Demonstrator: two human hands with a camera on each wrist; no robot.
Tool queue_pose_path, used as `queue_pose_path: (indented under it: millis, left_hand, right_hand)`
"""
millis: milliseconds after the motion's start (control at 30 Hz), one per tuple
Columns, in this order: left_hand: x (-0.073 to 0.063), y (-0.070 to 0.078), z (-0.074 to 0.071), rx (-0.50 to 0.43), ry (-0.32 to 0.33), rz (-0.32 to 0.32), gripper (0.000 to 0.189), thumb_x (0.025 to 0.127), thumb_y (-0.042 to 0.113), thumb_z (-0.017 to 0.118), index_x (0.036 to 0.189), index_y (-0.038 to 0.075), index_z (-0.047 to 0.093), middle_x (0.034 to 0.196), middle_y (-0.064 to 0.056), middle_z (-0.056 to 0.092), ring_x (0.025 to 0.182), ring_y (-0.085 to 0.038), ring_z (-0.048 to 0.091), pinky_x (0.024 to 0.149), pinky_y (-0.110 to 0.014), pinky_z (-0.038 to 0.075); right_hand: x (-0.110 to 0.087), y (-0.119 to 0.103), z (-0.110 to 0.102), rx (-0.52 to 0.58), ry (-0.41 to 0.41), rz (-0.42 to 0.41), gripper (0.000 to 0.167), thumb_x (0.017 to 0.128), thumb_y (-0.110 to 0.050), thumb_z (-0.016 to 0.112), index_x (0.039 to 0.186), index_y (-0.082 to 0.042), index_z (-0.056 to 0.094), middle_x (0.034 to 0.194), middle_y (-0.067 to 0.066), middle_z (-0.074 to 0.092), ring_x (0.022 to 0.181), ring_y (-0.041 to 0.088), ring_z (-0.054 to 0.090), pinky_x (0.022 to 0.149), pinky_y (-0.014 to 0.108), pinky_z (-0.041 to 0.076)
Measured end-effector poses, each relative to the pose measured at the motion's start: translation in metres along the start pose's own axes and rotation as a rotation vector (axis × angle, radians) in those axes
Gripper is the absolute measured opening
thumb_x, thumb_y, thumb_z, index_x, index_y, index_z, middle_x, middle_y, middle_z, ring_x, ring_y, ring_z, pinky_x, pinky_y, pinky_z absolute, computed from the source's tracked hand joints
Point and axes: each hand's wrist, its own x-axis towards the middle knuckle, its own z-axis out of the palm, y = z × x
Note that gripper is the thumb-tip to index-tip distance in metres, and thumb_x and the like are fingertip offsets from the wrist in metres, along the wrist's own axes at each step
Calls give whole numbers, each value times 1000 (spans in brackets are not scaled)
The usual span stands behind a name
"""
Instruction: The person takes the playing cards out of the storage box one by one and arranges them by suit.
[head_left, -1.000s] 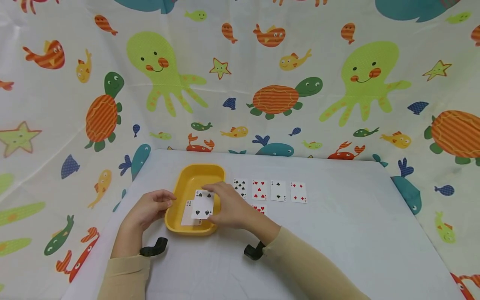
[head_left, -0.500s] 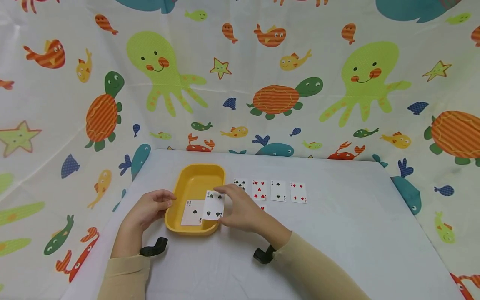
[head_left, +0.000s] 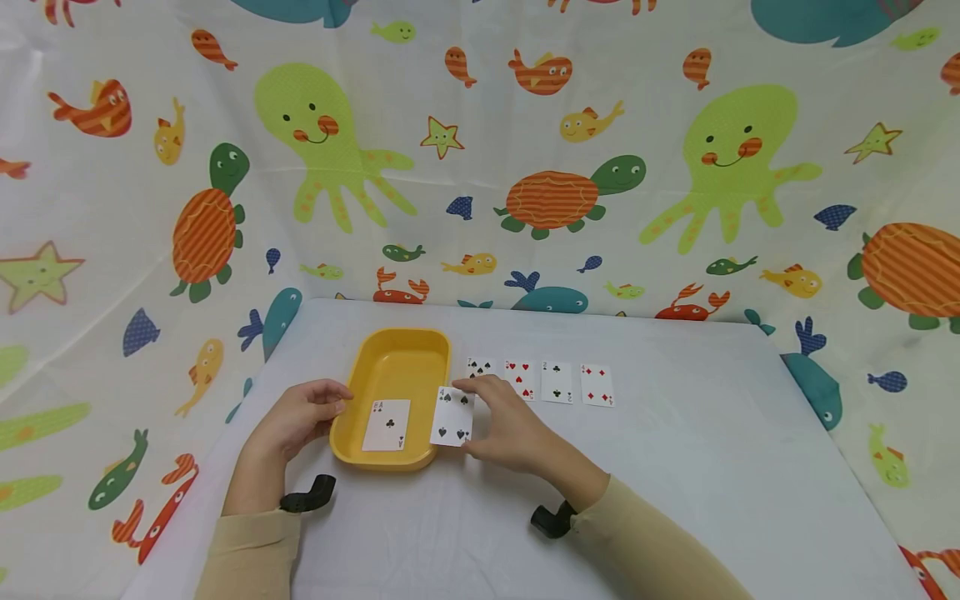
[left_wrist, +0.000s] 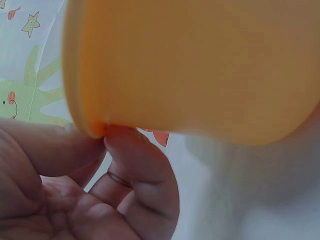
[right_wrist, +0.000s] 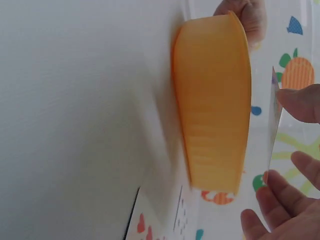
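Note:
My left hand (head_left: 303, 417) pinches the left rim of a yellow plastic tray (head_left: 397, 367) between thumb and fingers; the pinch shows up close in the left wrist view. Over the tray's right rim, my right hand (head_left: 512, 429) holds a four of spades playing card (head_left: 453, 417), face up, by its top and bottom edges. Nearly edge-on in the right wrist view, the card (right_wrist: 273, 125) is raised above the tray's rim. An ace of clubs (head_left: 386, 426) lies face up at the near end of the tray.
To the right of the tray, a row on the white tabletop (head_left: 675, 467) has a seven of spades (head_left: 480, 367), partly hidden by my right hand, a hearts card (head_left: 521, 377), a two of clubs (head_left: 557, 383) and a four of diamonds (head_left: 597, 385). A sea-animal cloth (head_left: 480, 208) hangs behind.
My right hand has carried the four of spades rightward from over the ace of clubs to the tray's right rim, uncovering the ace. My left hand has stayed on the tray.

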Motion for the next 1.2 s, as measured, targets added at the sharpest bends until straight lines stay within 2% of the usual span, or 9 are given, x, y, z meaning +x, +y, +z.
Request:
queue_pose_path:
  millis: [133,467,767,1000,1200]
  left_hand:
    - [-1,1,0,2,4,-6,30,108,13,62,135,-1,65,118,-10,69,95,-22,62,81,-24,60]
    - [0,0,0,-8,-5,-5,31,109,12,61,135,-2,64,122,-14,69,95,-22,62,81,-24,60]
    - [0,0,-1,-5,-6,-3,30,108,12,62,135,-2,64,122,-14,69,95,-22,63,82,-24,60]
    - [0,1,0,-8,-2,-9,30,108,12,62,135,-2,64,124,-14,69,96,-22,63,82,-24,60]
    - [-1,1,-1,-10,0,-14,30,108,12,62,135,-1,65,125,-15,68,96,-22,63,82,-23,60]
  right_hand:
    - [-4,10,-1,-15,9,-8,86,83,-21,92,158,-26,51,159,-5,52,150,22,47,123,50,46]
    - [-7,28,-3,-46,9,1,86,81,-22,92,157,-27,51,158,-4,54,146,22,51,122,49,46]
    - [-6,38,-1,-71,-34,29,83,82,-22,92,155,-24,54,155,-1,57,139,23,54,119,47,49]
    - [3,46,6,-167,-55,17,79,79,-23,90,151,-18,58,152,2,62,143,29,52,121,53,43]
    - [6,49,13,-241,-83,43,75,80,-27,88,149,-20,60,151,-1,64,142,29,50,122,55,40]
